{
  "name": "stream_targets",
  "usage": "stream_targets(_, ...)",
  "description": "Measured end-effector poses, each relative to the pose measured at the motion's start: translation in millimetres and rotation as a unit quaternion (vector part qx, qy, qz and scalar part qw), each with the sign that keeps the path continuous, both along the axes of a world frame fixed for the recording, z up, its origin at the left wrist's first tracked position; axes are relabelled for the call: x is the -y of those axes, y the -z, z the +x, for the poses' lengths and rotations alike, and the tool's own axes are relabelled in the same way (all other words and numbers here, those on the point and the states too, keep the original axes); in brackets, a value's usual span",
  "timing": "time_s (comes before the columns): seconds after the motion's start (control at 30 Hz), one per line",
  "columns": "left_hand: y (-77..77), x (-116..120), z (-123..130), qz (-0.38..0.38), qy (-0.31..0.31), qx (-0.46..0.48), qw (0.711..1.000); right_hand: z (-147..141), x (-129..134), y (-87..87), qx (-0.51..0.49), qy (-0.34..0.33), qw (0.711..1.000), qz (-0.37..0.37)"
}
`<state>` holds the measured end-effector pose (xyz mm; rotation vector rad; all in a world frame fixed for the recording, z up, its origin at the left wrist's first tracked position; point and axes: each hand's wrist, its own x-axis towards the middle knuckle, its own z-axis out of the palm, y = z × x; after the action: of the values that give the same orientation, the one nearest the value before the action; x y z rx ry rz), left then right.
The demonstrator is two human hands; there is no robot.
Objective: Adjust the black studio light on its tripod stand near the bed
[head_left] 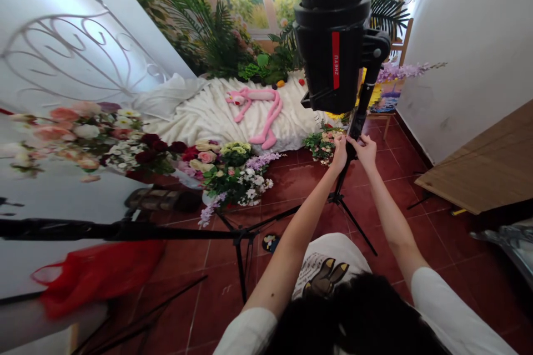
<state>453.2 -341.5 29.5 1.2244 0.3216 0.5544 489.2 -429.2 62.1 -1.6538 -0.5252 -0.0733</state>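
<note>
Two bare hands meet on the pole of a black stand [365, 99], which rises from the red tiled floor [291, 175] close to the front right corner of a white blanket [187, 113]. On top of it sits a big black light [316, 50] with a red stripe down its side. The left hand [340, 151] has its fingers bent and nearly closed against the pole, just under the light. The right hand [366, 151] faces it from the other side, thumb and curled fingers drawn together on the same spot; whether a knob lies between them is too small to tell.

On the blanket, a pink toy [262, 94] is stretched out, its feet at the front edge, while an orange fruit [281, 84] lies by the far edge. Mixed flowers [235, 169] stand along the front edge, and a small bunch [321, 147] is near the front right corner, just beside the left hand. A brown board [478, 161] leans at the floor's right edge.
</note>
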Motion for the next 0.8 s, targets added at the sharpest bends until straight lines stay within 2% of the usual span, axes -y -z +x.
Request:
stream_targets(0.1,-1.0,0,-4,0.065,0.026,0.031,0.997,0,-3,-10.7,0.045,0.046,0.998,0.01)
stream_targets(0.23,0.1,-1,-7,0.17,0.062,0.036,0.983,-2,-11,-23.0,0.028,0.051,0.997,0.043)
stream_targets(0.47,9.2,-1,-5,0.247,0.043,0.046,0.967,5,-17,-55.2,0.081,0.034,0.995,0.049)
stream_targets(0.63,1.7,7,-4,0.234,0.003,0.02,0.972,9,-20,-77.7,0.1,0.058,0.991,0.065)
stream_targets(0.8,-5.2,18,-4,0.178,-0.027,0.007,0.984,9,-20,-84.8,0.118,0.052,0.991,0.037)
